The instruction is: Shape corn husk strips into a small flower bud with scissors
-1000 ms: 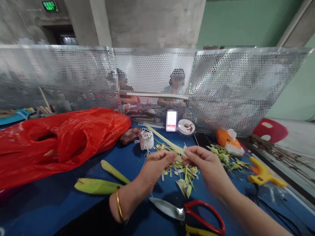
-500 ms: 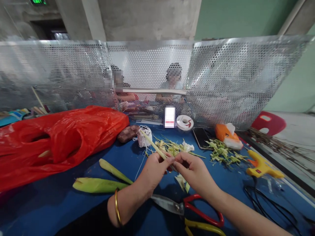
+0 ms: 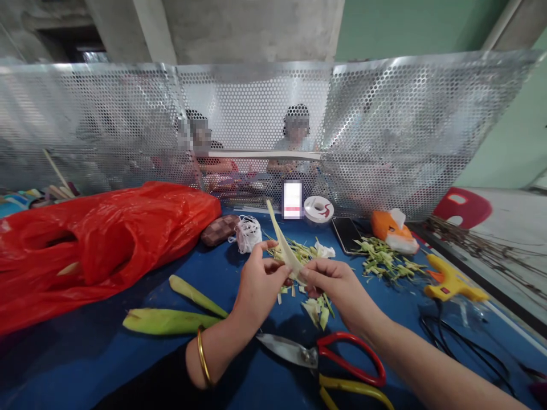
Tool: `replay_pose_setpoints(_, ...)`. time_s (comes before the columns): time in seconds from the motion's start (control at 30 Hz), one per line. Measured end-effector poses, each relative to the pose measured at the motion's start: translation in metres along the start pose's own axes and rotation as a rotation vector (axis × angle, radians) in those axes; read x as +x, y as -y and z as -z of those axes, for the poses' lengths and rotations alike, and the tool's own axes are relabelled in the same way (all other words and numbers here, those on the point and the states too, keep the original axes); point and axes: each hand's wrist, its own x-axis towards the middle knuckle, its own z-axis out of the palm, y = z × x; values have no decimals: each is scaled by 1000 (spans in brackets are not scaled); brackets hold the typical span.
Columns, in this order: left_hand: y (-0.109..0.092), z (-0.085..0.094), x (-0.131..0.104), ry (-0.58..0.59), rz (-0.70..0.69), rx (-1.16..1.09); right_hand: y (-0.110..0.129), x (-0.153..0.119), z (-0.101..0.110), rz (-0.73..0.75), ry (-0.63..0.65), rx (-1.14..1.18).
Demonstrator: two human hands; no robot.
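Note:
A pale strip of plant husk (image 3: 284, 245) is pinched between both hands, its narrow tip pointing up and away. My left hand (image 3: 261, 279) grips its left side between thumb and fingers. On the lower right end of the strip, my right hand (image 3: 327, 278) is closed. Below the hands lies a pair of scissors (image 3: 294, 350) with one red and one yellow handle. Two green husk pieces, one long and wide (image 3: 166, 322) and one narrower (image 3: 196, 295), rest left of my left forearm. Cut scraps (image 3: 314, 310) lie just under the hands.
A red plastic bag (image 3: 128, 239) fills the left side. Behind the hands are white string (image 3: 248, 233), a ribbon spool (image 3: 318, 209) and a phone (image 3: 347, 234). Tissues (image 3: 394, 230) and a yellow glue gun (image 3: 453, 280) lie right. A perforated metal screen (image 3: 256, 102) separates two people opposite.
The husk strip has swung more upright and now shows its broad side. My left hand's fingers have lifted and spread a little. The view has shifted slightly.

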Motion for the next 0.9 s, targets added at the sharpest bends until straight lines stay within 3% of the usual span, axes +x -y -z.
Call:
replay_pose_setpoints(0.1, 4, 0, -2, -6, -132, 61, -4, -1, -3, -1, 1, 12)
replay_pose_setpoints(0.2, 1, 1, -2, 75, -175, 83, -5, 0, -5, 5, 9, -24)
replay_pose_setpoints(0.33, -8, -1, -5, 145, 11, 50, -9, 0, -5, 60, -16, -111)
replay_pose_setpoints(0.5, -12, -1, -9, 153, 189, -125, -13, 0, -2, 216, -62, -209)
replay_pose_setpoints(0.7, -14, 9, -4, 252, 210, -231, -3, 0, 7, 451, 84, -414)
replay_pose_setpoints(0.9, -23, 11, -8, 249, 251, -272, 0, 2, 12, 777, 53, -524)
